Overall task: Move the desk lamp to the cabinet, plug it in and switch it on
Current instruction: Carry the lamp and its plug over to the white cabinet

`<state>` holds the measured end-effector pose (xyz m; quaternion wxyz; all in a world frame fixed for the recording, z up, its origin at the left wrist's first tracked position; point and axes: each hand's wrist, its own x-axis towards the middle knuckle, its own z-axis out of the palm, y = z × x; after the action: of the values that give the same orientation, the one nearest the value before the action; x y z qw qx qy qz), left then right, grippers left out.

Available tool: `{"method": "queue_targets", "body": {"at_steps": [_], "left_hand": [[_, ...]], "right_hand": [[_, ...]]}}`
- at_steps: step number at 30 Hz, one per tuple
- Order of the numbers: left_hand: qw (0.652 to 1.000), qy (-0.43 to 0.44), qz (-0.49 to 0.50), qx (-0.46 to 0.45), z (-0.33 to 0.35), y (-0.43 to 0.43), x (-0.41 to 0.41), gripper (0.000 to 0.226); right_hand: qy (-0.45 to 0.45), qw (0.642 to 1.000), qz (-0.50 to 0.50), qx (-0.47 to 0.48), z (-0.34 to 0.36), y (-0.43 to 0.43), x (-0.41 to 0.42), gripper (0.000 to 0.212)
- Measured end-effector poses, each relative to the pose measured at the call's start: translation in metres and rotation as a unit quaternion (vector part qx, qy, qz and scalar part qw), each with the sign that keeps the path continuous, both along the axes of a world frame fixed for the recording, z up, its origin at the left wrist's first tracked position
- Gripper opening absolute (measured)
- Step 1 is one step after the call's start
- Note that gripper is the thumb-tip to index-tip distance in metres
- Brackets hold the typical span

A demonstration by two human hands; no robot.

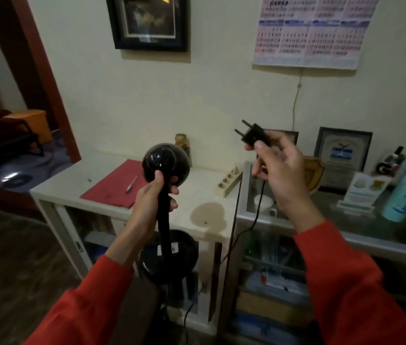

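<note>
Desk lamp (163, 195) is carried above the cabinet (197, 185) edge, left hand (153, 195) fingers clamped round its stem. Right hand (275, 168) fingers pinch the plug (253, 134) (prongs aimed up-left); the power strip (229, 181) lies below-left, nearer the right hand.

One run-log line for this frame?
left hand: holds desk lamp by stem | right hand: holds plug | power strip on cabinet | not plugged in

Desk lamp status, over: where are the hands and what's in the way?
Left hand gripping desk lamp by its stem, off the cabinet. Right hand holding plug. Red folder and pen on the top.
</note>
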<state>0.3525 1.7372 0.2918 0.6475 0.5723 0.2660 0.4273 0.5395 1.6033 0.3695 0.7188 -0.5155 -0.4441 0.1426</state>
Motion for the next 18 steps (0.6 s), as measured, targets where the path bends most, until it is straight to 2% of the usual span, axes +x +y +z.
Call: {"method": "queue_targets", "body": {"at_steps": [8, 18], "left_hand": [[0.998, -0.042, -0.038, 0.012, 0.015, 0.128, 0.068, 0.056], [0.999, -0.036, -0.021, 0.011, -0.001, 0.236, 0.141, 0.042]], "right_hand": [[-0.055, 0.998, -0.017, 0.018, 0.032, 0.131, 0.057, 0.015], [-0.116, 0.99, -0.06, 0.051, 0.056, 0.246, 0.132, 0.017]]}}
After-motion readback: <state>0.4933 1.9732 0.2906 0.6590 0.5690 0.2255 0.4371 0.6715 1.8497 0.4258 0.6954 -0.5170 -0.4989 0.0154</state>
